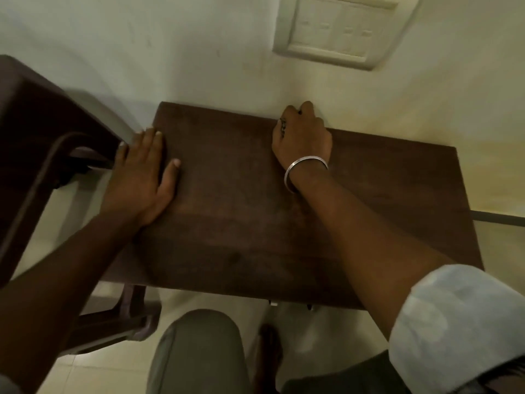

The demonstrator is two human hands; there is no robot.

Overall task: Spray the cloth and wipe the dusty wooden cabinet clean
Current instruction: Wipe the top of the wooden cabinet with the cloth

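Note:
The dark wooden cabinet (241, 211) stands against the pale wall, and I look down on its top. My left hand (142, 177) lies flat with straight fingers on the top's left edge. My right hand (302, 137), with a metal bangle on the wrist, sits at the back edge by the wall. Its fingers are curled round a small dark bit of cloth (283, 127), which peeks out at the hand's left side. The hand hides most of the cloth.
A dark brown plastic chair (42, 143) stands close to the cabinet's left side. A switch panel (341, 29) is on the wall above. My knee (199, 351) and foot (270, 351) are over the tiled floor in front.

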